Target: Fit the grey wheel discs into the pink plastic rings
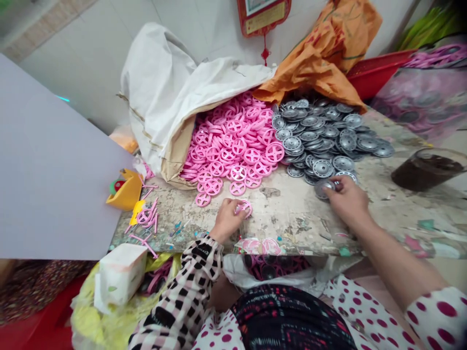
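Pink spoked wheel (249, 208), one, pinched in left hand (228, 217) over table (288, 210), near side of pink pile (235, 141); grey disc (321, 188), one, pinched in right hand (348, 201), near edge of grey pile (314, 133).

Between both piles and the worktop's (288, 218) edge: open passage.

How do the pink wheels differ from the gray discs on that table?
The pink wheels are open, with cross-shaped spokes and gaps between them; the gray discs have mostly filled faces with raised centers. The pink wheels spill from a white sack, while the gray discs lie heaped before an orange sack. Both are round and piled loosely.
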`<action>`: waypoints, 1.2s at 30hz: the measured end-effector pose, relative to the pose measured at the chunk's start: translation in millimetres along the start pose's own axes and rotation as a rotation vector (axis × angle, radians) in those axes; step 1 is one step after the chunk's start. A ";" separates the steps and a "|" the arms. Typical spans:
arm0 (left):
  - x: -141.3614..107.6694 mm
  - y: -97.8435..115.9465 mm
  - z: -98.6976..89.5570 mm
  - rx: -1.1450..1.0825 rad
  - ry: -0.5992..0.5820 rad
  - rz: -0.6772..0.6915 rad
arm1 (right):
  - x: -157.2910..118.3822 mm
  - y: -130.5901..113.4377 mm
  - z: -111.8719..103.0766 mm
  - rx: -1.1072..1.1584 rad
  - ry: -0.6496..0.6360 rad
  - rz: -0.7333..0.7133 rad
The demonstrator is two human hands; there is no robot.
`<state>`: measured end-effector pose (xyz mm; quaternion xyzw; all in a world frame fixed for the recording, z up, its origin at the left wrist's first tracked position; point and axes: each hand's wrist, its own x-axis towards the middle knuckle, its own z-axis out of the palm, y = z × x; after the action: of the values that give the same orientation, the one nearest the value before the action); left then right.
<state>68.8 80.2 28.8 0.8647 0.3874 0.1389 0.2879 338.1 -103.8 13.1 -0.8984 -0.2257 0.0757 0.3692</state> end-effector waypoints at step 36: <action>-71.3 46.0 14.0 -1.195 -0.255 -0.393 | -132.1 -79.7 46.1 0.420 -0.564 -0.364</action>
<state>55.3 -3.4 44.3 0.4777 0.3573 0.1717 0.7840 179.2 -85.9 31.6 -0.6925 -0.4534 0.2975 0.4758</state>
